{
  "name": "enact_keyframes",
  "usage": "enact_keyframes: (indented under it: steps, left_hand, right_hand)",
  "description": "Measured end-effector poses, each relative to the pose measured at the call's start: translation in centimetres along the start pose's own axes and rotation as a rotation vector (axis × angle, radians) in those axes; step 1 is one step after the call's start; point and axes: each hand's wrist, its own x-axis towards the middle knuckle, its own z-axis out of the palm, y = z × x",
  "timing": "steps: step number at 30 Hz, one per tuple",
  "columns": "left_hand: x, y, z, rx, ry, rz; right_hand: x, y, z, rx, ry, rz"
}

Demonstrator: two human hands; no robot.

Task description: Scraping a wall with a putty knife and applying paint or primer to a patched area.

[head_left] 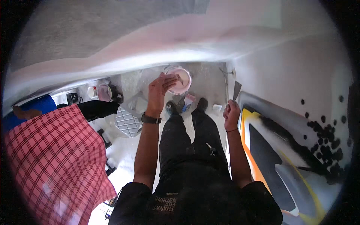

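Note:
My right hand [232, 114] is closed around a putty knife [237, 90], its flat blade pointing up toward the wall corner. My left hand [159, 92], with a dark wristband, is raised beside a round bucket [187, 89] of pale pink paste. Its fingers are stretched out flat and partly overlap the bucket. A small brownish shape shows in the paste just past the fingertips; I cannot tell what it is. On the floor between my shoes lies a flat tool [190, 98] smeared with pink, with a blue part near it.
Ahead rises a wall [168, 37], partly grey, partly whitish pink. At left stands a person in a pink plaid shirt [60, 157], one hand near a blue drum [41, 108]. A grey plastic crate [128, 122] lies between us. A painted panel [270, 157] is on the right.

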Motion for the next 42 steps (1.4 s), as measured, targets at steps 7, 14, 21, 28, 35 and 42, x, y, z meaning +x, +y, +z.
enact_keyframes:
  steps: [7,14,21,28,35,42]
  left_hand:
    - [-3.1,-19.3,-14.2,1.336,-0.187,-0.367]
    - [-4.5,-31.5,-19.2,0.847,0.036,-0.51]
    - [-0.3,-52.3,-27.0,0.697,0.046,-1.115]
    - [9.1,-69.6,-31.2,1.394,-0.082,-0.729]
    - [9.9,-75.1,-31.6,1.562,0.042,-0.522]
    - [7.4,-76.9,-31.3,1.287,0.055,-0.505]
  right_hand:
    - [3.8,6.4,-6.3,-0.12,0.177,0.218]
    - [7.9,19.5,-8.2,-0.115,0.319,0.417]
    - [14.5,33.3,-4.8,-0.163,0.184,0.533]
    - [17.6,38.7,-3.3,-0.247,0.26,0.588]
    - [18.4,38.2,-1.5,-0.298,0.317,0.486]
    - [18.5,37.9,-3.7,-0.221,0.368,0.34]
